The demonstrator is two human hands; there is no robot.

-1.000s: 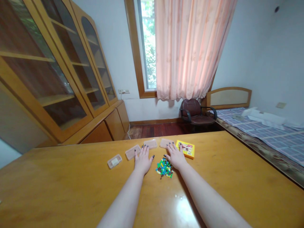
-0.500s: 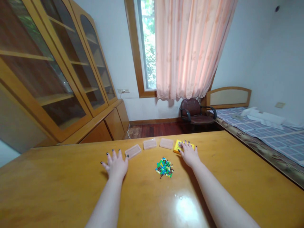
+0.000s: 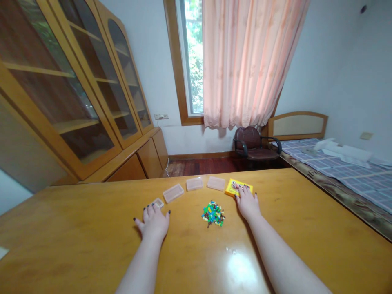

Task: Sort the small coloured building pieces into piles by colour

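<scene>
The left hand (image 3: 154, 220), open, is covering a small clear plastic box (image 3: 158, 201); the right hand (image 3: 247, 203), open, is touching a flat yellow box (image 3: 233, 186); the colourful plastic-brick pile (image 3: 213, 213) is lying untouched.

Head view, forward-down (over table (image 3: 92, 228))

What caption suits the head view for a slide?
Left hand on a small clear box, right hand touching a yellow box, with a pile of colourful bricks between them on a wooden table.
</scene>
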